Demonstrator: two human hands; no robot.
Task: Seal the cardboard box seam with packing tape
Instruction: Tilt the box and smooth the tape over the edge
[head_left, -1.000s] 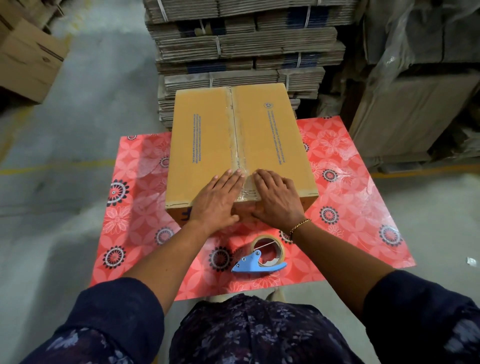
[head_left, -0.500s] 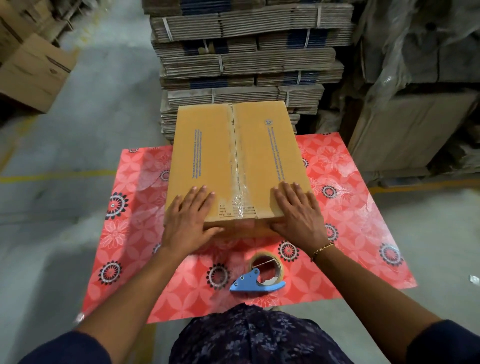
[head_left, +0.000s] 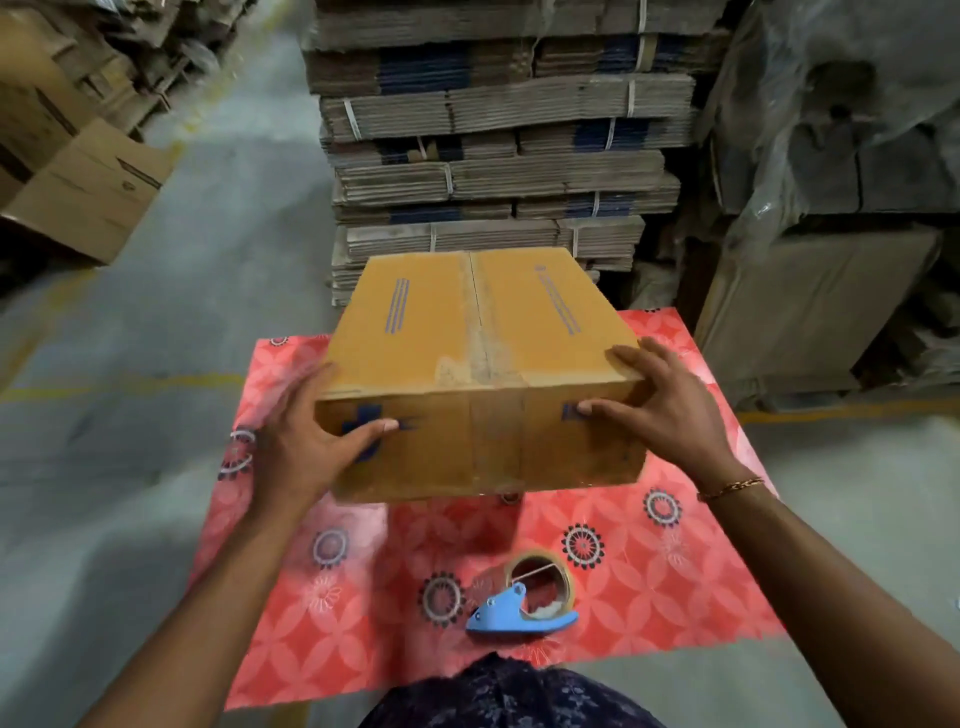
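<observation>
Head view: your left hand (head_left: 306, 441) and right hand (head_left: 660, 410) clamp the box (head_left: 483, 374) by its near corners, tilted above the mat (head_left: 649, 571). Seam looks taped; next, set it down squarely. Dispenser (head_left: 524, 597) lies free.

Box: we see a closed tan cardboard box (head_left: 483, 374) with blue print, near end tilted up over the red floral mat (head_left: 649, 582).
Seam: clear tape (head_left: 480, 332) runs along it.
Dispenser: our blue-handled packing tape dispenser (head_left: 524, 597) lies on the mat, nearer us than the box.
</observation>
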